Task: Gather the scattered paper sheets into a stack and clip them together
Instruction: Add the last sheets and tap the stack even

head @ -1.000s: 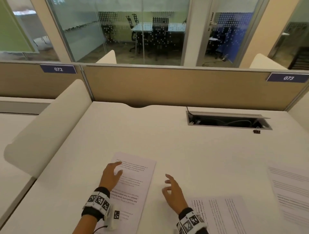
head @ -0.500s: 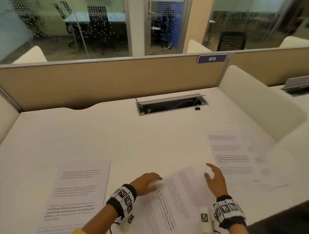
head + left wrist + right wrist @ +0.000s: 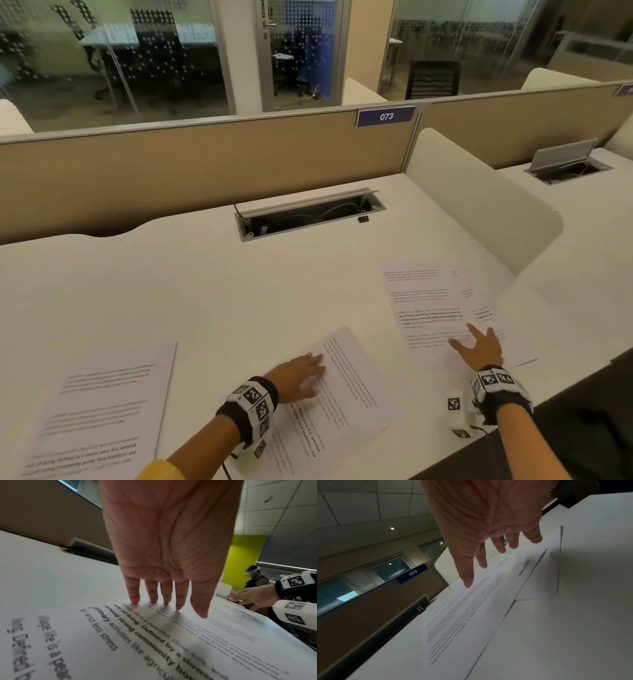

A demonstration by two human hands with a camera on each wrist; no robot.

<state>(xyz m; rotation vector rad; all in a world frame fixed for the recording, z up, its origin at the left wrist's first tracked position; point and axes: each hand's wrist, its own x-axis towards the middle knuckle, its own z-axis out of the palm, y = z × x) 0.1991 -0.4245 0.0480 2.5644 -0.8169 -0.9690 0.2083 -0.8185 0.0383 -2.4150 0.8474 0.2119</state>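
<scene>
Printed sheets lie scattered on the white desk (image 3: 205,291). The left sheet (image 3: 99,404) lies alone near the front left. On the middle sheet (image 3: 346,387) my left hand (image 3: 301,373) rests flat, its straight fingertips (image 3: 135,600) touching the paper (image 3: 154,642). Two overlapping sheets (image 3: 431,301) lie at the right, and my right hand (image 3: 478,346) is spread open over their near edge, fingers (image 3: 467,580) straight above the paper (image 3: 462,615). A small black binder clip (image 3: 363,218) sits by the cable hatch, also seen as the clip (image 3: 420,609) in the right wrist view.
An open cable hatch (image 3: 308,214) is sunk into the desk at the back. A tan partition (image 3: 205,171) closes the far side, and a white curved divider (image 3: 479,205) stands at the right. The desk's front edge (image 3: 548,404) runs close to my right wrist.
My view has swung from the left sheet towards the right. My left hand moved from the left sheet onto the middle one. My right hand reached out onto the right sheets.
</scene>
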